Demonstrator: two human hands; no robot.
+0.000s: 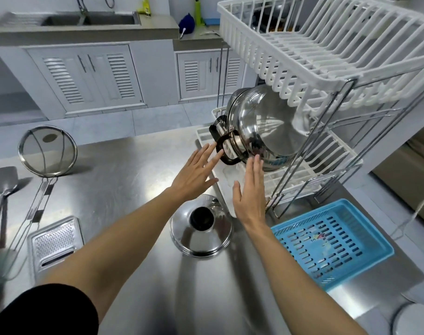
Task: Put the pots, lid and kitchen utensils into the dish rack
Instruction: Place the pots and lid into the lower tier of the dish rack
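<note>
Your hands at the dish rack, fingers spread

From the left: spatula (pixel 3 181), strainer (pixel 47 151) and grater (pixel 55 240) lie on the steel counter (pixel 124 180). Your left hand (pixel 194 174) and right hand (pixel 251 197) are both flat and empty, beside the tilted pots (pixel 261 126) in the dish rack (pixel 327 68)'s lower tier. The lid (pixel 201 229) sits near you. No writing is readable.
</note>
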